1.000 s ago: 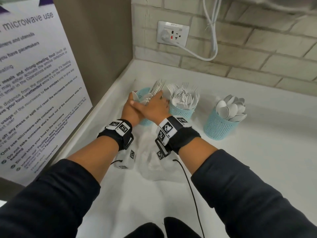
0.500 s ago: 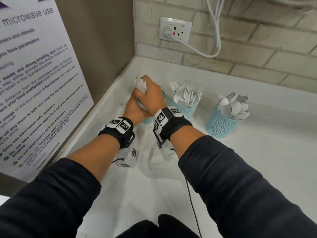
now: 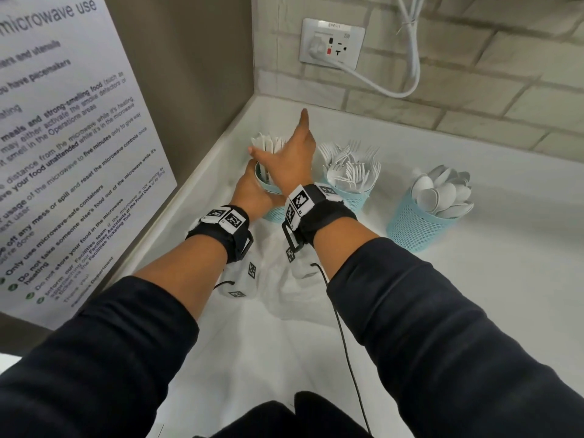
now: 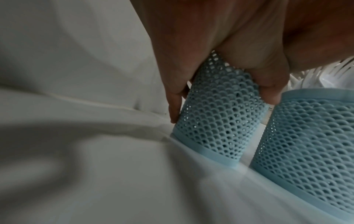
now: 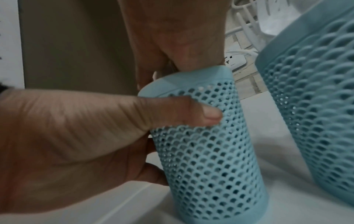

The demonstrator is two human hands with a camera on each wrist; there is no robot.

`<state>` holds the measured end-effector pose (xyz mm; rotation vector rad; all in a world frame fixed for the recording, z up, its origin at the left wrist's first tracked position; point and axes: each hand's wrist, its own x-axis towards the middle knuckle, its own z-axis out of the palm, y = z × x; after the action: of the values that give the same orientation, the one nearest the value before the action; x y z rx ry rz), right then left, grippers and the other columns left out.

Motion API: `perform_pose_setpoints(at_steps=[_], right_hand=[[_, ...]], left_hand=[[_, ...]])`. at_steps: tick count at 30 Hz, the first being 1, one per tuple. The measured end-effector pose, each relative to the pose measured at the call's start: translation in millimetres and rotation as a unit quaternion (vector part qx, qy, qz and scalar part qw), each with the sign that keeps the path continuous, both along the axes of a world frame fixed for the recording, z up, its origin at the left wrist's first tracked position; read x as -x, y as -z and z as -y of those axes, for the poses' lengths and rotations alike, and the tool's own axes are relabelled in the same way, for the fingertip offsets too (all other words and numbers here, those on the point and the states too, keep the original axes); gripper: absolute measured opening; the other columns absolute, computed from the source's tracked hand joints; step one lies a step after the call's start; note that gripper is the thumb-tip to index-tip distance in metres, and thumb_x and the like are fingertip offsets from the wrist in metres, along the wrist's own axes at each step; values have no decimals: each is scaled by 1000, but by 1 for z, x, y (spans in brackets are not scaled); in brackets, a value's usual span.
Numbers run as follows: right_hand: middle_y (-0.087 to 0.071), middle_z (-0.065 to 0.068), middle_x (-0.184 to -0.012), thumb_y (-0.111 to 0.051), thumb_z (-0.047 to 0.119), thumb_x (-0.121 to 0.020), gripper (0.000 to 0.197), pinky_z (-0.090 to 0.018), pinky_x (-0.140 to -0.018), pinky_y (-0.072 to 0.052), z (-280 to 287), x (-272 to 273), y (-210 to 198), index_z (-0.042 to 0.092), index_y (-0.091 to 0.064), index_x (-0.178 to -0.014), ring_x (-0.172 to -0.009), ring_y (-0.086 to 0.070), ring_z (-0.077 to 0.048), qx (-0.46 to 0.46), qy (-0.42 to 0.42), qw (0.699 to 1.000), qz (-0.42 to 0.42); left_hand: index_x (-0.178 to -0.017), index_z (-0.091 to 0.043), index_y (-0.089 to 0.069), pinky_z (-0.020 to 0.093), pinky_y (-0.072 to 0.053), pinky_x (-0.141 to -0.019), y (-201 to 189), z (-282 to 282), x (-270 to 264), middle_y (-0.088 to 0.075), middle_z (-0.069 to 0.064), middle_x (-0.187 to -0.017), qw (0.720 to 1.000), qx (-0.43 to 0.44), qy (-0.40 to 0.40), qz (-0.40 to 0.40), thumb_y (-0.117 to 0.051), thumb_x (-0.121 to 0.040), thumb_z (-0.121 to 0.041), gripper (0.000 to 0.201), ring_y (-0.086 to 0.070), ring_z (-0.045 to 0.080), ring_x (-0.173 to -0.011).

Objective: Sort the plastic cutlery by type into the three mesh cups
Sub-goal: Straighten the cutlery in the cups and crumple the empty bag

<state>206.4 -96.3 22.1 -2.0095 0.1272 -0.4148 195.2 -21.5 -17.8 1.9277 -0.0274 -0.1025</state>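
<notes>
Three light-blue mesh cups stand in a row on the white counter (image 3: 493, 311). My left hand (image 3: 249, 191) grips the left cup (image 3: 275, 212), thumb and fingers wrapped round its mesh wall (image 4: 220, 118). White knives (image 3: 265, 143) stand in this cup. Above its mouth my right hand (image 3: 292, 159) hovers, index finger and thumb stretched out; its other fingers are hidden. In the right wrist view its palm (image 5: 172, 37) sits over the cup's rim (image 5: 191, 78). The middle cup (image 3: 355, 200) holds forks (image 3: 347, 169). The right cup (image 3: 414, 229) holds spoons (image 3: 442, 191).
A crumpled clear plastic sheet (image 3: 284, 289) lies on the counter under my wrists. A poster (image 3: 63, 153) covers the brown side wall at left. On the brick back wall are a socket (image 3: 331, 42) and a white cable (image 3: 410, 42). The cups stand close to the corner.
My right hand gripped a bundle of knives above the left cup; now its index finger and thumb are stretched out and the knives stand in the cup. The left hand has kept its hold on the cup.
</notes>
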Motion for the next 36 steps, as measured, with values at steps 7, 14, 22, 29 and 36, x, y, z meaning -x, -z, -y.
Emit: perform_pose_setpoints(at_steps=[7, 14, 22, 29, 36], right_hand=[[-23, -18, -152, -78, 35, -69, 109, -47, -109, -33, -4, -4, 0, 9, -7, -148, -141, -23, -32, 66, 22, 995, -73], [-44, -14, -140, -71, 37, -77, 77, -45, -115, -20, -5, -5, -5, 9, -35, -139, -134, -36, -31, 147, -60, 982, -104], [-53, 1, -71, -57, 16, -87, 11, -27, -68, -39, 2, -3, -7, 7, -50, -89, -71, -52, -20, -123, 29, 992, 22], [-30, -15, -142, -77, 28, -74, 92, -32, -103, -33, 2, -1, -7, 16, -20, -145, -131, -34, -24, -217, 25, 976, 28], [-49, -25, -133, -69, 11, -81, 98, -37, -98, -44, 4, -3, -5, 13, 1, -150, -111, -56, -32, -101, 3, 995, -7]], left_hand=[[-139, -4, -33, 21, -40, -89, -3, -3, 7, -50, 15, -134, 996, -57, -11, 68, -65, -78, 5, 70, -51, 27, -121], [-138, -3, -34, 21, -41, -88, 0, -2, 5, -51, 15, -132, 997, -47, -11, 56, -64, -80, 3, 66, -52, 26, -118], [-132, -15, -34, 26, -47, -87, 8, -4, -1, -56, -3, -110, 999, 43, 3, 22, -83, -64, -11, 84, -57, 13, -101], [-133, -14, -33, 27, -47, -90, 10, -4, -3, -56, -2, -113, 998, 61, 4, 24, -84, -62, -12, 88, -58, 15, -103], [-135, -17, -32, 28, -48, -88, 13, -4, -5, -57, -1, -113, 998, 56, 3, 16, -84, -63, -13, 89, -57, 16, -103]])
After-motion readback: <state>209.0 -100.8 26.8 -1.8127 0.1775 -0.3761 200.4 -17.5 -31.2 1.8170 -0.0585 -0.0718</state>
